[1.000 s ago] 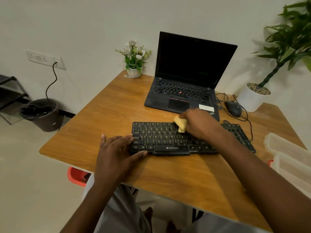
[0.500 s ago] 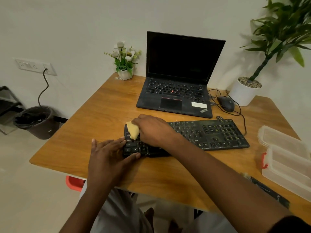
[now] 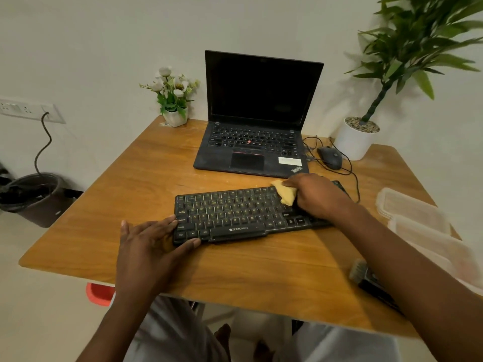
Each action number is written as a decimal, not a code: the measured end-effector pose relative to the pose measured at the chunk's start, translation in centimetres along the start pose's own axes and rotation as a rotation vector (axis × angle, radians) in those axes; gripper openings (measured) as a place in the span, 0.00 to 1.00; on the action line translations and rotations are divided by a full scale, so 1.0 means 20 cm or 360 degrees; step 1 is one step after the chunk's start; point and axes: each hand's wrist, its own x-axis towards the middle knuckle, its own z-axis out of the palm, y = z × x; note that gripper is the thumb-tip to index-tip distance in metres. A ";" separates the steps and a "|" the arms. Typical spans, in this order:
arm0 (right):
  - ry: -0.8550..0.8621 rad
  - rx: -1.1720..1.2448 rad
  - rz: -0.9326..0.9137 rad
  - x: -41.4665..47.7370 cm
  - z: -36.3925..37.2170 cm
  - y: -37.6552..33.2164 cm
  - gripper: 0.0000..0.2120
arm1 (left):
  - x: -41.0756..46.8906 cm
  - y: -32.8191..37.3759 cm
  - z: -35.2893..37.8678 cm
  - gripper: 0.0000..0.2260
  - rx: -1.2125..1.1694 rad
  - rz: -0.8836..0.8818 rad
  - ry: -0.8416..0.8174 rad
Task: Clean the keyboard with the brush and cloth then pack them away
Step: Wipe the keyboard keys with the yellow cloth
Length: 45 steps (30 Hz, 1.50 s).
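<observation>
While its fingers curl round the yellow cloth (image 3: 285,195), the right hand (image 3: 316,197) presses it down on the far right part of the black keyboard (image 3: 235,213). The cloth sticks out to the left of the knuckles and touches the top rows of keys. The forearm crosses the keyboard's right end and hides it.

The left hand (image 3: 149,247) lies flat with straight fingers at the keyboard's near left corner. Its fingertips touch the left edge and its thumb runs along the near edge; it holds nothing.

The keyboard sits across the middle of the wooden table (image 3: 146,184). The brush (image 3: 363,276) lies on the table at the near right, well apart from both hands, its bristles pointing left and its handle partly hidden under the right forearm. Just right of it, at the table's right edge, is a clear plastic box (image 3: 418,218), blurred.

Beyond the keyboard stands an open laptop (image 3: 257,121) with a dark screen. A wired mouse (image 3: 329,157) lies to its right, and a small pot of white flowers (image 3: 173,100) stands to its left.
</observation>
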 end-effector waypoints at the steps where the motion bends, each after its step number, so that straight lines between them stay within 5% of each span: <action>1: -0.0005 -0.0024 0.0067 -0.01 -0.01 0.04 0.28 | 0.00 0.00 0.00 0.36 0.0013 -0.0005 -0.0004; 20: -0.0059 -0.0101 0.0020 -0.13 -0.05 -0.01 0.26 | 0.06 0.38 0.24 0.35 0.0240 0.0501 -0.0337; 32: -0.0103 0.0073 0.0091 -0.08 -0.03 -0.02 0.25 | 0.07 0.39 0.27 0.34 0.0249 0.0436 -0.0351; 39: -0.0105 -0.0143 0.0218 -0.07 -0.11 0.07 0.25 | 0.07 0.39 0.27 0.33 0.0252 0.0415 -0.0334; 45: -0.0061 0.0036 0.0054 -0.08 -0.01 -0.04 0.24 | 0.07 0.39 0.28 0.33 0.0252 0.0404 -0.0347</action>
